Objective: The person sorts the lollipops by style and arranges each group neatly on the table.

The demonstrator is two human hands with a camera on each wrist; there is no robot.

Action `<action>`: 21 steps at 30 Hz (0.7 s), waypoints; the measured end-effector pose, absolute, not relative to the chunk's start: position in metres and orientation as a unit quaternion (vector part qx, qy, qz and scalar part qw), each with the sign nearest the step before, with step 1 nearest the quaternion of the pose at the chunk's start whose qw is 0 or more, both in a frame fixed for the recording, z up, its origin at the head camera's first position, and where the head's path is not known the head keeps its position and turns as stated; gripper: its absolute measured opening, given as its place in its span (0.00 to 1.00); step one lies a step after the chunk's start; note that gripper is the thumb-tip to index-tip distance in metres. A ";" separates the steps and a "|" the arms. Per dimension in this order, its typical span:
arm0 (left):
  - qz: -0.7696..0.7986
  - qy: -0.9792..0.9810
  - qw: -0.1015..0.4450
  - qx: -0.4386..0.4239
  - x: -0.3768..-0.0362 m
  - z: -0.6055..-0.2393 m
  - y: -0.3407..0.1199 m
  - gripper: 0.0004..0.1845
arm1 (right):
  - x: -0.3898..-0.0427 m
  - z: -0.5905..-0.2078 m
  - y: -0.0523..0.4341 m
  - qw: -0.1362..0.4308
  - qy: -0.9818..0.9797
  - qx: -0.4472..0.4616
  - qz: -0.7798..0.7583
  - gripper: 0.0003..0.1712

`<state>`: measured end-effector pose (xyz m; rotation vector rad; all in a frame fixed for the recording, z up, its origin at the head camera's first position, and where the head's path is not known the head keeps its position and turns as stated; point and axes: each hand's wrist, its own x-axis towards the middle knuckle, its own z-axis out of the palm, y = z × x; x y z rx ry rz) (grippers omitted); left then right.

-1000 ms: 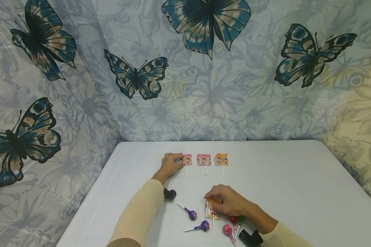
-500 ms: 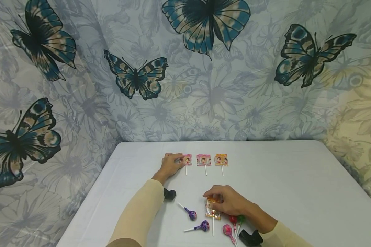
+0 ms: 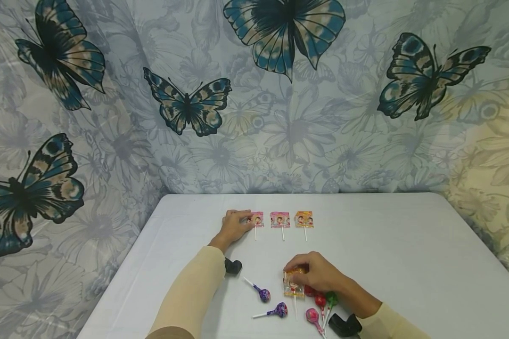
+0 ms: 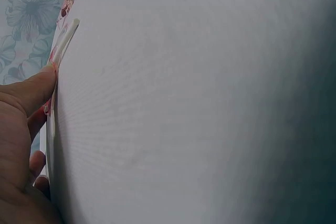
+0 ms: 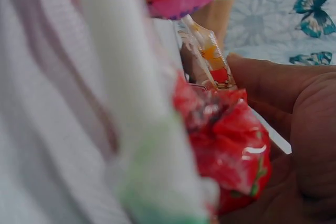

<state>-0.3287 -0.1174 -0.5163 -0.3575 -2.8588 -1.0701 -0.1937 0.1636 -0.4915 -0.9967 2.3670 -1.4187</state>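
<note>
In the head view my left hand [image 3: 233, 226] is at the far left of a row of flat-wrapped lollipops, its thumb and fingers pinching the left edge of a pink-wrapped lollipop [image 3: 258, 219]. The left wrist view shows the thumb [image 4: 39, 88] against that wrapper near the white stick [image 4: 65, 39]. Closer to the front, my right hand [image 3: 320, 273] pinches an orange-wrapped lollipop [image 3: 294, 286] by its upper part, stick toward me. Just beside that hand lie red lollipops [image 3: 320, 300], one of them large in the right wrist view [image 5: 231, 150], and a green lollipop [image 3: 331, 299].
Right of the left hand are a second pink-wrapped lollipop [image 3: 280, 220] and an orange-wrapped one [image 3: 304, 219]. Two purple round lollipops [image 3: 264, 295] [image 3: 281, 310] and a pink one [image 3: 312, 315] lie near the front of the white table [image 3: 398, 263]. A butterfly-print cloth [image 3: 292, 141] hangs behind.
My right hand has shifted slightly right and away from me with the orange-wrapped lollipop, uncovering more of the red and green lollipops. The left hand stays in place.
</note>
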 end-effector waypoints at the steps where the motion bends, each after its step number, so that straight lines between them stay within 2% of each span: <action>1: -0.348 -0.930 0.034 -0.116 -0.329 -0.516 -0.117 0.20 | -0.194 -0.492 0.164 0.106 0.804 -0.332 -0.481 0.09; 10: -0.342 -0.932 0.036 -0.119 -0.330 -0.519 -0.118 0.21 | -0.195 -0.491 0.166 0.133 0.810 -0.291 -0.491 0.11; 18: -0.339 -0.932 0.036 -0.124 -0.328 -0.515 -0.117 0.21 | -0.185 -0.466 0.162 0.145 0.789 -0.309 -0.511 0.15; 21: -0.335 -0.934 0.034 -0.121 -0.329 -0.515 -0.117 0.21 | -0.189 -0.473 0.163 0.139 0.786 -0.316 -0.513 0.15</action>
